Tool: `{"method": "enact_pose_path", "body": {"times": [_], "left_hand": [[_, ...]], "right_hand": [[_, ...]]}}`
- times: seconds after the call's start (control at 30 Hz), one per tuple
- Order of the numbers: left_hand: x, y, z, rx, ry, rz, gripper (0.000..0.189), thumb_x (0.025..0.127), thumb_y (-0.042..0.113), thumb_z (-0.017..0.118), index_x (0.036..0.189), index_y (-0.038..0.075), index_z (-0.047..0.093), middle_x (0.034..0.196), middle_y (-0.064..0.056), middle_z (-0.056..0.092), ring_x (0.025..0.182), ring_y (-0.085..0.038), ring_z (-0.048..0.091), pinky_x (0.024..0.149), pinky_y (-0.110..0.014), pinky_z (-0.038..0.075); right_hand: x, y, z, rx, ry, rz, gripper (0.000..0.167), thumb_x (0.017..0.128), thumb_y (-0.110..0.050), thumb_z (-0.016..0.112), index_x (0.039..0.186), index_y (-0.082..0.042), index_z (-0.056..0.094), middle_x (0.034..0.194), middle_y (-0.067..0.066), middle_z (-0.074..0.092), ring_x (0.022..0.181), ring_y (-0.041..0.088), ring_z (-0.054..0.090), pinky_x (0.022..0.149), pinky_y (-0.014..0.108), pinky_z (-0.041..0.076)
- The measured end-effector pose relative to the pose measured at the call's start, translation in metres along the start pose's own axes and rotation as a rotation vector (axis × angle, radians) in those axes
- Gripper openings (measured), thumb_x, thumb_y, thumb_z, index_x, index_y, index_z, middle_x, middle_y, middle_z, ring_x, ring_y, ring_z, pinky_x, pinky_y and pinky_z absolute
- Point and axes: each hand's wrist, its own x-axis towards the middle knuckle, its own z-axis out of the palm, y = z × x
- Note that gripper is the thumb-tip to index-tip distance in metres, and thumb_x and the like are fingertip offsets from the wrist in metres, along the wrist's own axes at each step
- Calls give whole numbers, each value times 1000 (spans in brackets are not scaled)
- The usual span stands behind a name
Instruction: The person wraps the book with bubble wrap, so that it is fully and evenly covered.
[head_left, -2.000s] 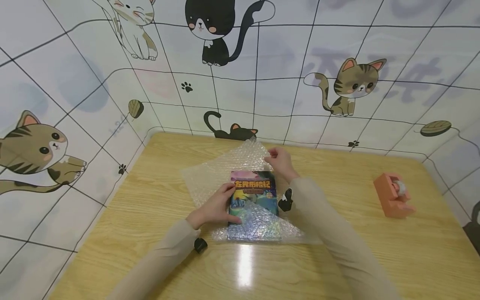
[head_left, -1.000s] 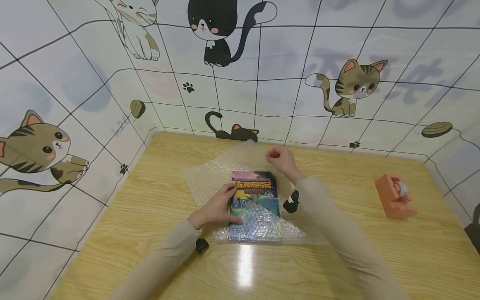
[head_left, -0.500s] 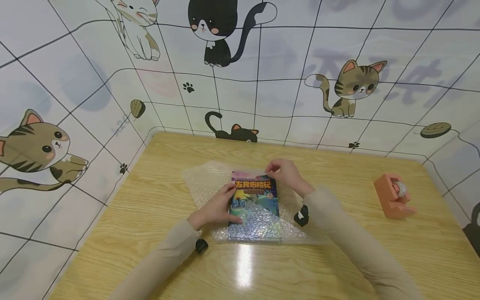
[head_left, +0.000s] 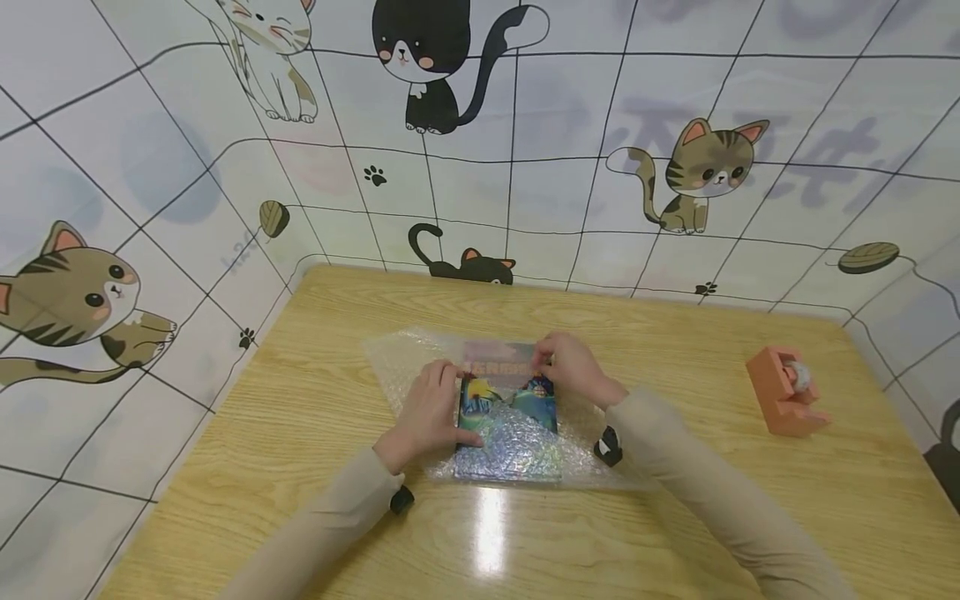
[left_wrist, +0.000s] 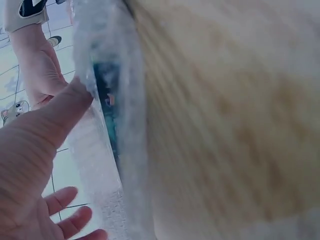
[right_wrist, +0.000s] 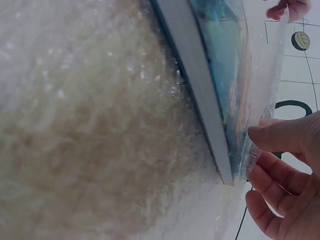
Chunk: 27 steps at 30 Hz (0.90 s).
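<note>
A colourful book point(head_left: 517, 402) lies face up on a sheet of bubble wrap point(head_left: 408, 354). One wrap flap covers its lower part, and another lies over the title at the top. My left hand point(head_left: 426, 412) rests along the book's left edge, thumb on the lower flap and fingertips near the upper flap's edge. In the left wrist view its fingers point(left_wrist: 75, 220) are spread loosely. My right hand point(head_left: 573, 367) pinches the upper flap near the book's top right corner. The right wrist view shows thumb and fingers point(right_wrist: 272, 172) meeting on the wrap beside the pages' edge.
An orange tape dispenser point(head_left: 783, 392) with a roll of clear tape stands at the right of the wooden table point(head_left: 300, 417). A cloth wall with printed cats point(head_left: 570, 200) rises behind and beside the table. Black cameras point(head_left: 608, 446) sit at both wrists.
My right hand has brought the upper wrap flap down toward me, from behind the book onto its title. The left hand stays by the book, its fingers shifted slightly up.
</note>
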Motion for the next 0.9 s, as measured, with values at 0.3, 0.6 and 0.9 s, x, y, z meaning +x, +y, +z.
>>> {"method": "enact_pose_path", "body": {"times": [0.3,0.6,0.9], "left_hand": [[8,-5,-5,1,-168,182,107,66,55,77,144,-2,30,149,-19,27,139,-34,19,113,-49,13],[13,-9,-6,-49,-330,153,99,72,55,72,144,1,31,152,-13,23,140,-29,18,114,-42,9],[16,-12,-4,-70,-327,169,99,72,53,74,143,-2,32,151,-14,25,138,-31,22,113,-43,16]], "right_hand": [[-4,4,7,-66,-26,-32,13,81,-1,71,74,-12,68,84,4,59,77,22,55,63,35,47],[-5,4,7,-46,-44,-33,13,81,0,69,76,-11,68,85,4,59,79,22,54,64,34,47],[-22,4,-13,121,-122,8,13,87,-5,63,99,-2,68,99,12,63,95,32,57,80,47,49]]}}
